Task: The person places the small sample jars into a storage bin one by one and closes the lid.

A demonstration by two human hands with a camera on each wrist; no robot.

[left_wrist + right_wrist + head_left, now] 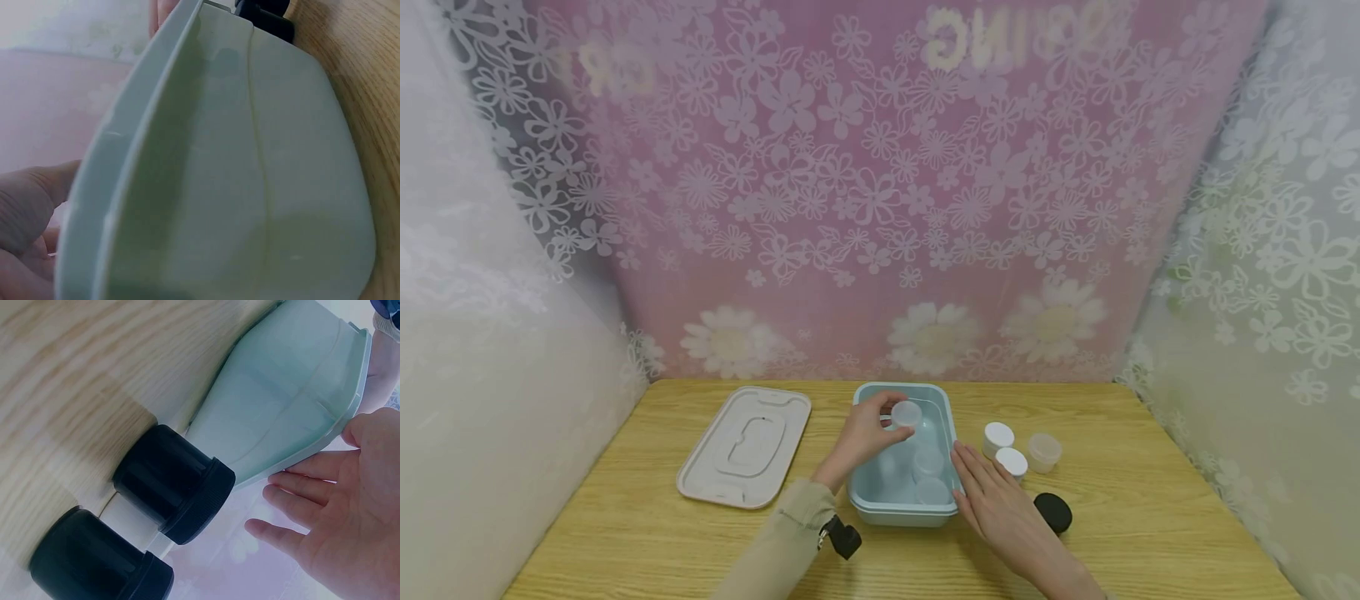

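The left hand (867, 429) pinches a clear jar (906, 415) over the blue tub (904, 518); the right hand (1000, 510), fingers extended, touches its rim. Two more jars (928, 462) sit inside.

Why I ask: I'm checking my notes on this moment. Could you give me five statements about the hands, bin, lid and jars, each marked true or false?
1. The left hand holds a clear tub. True.
2. The lid covers the bin. False: the lid lies on the table, left of the bin.
3. Two black jars stand on the table. True.
4. The right hand grips a black jar. False: its fingers are straight, at the bin's edge.
5. Both white-topped jars are inside the bin. False: they stand right of it.
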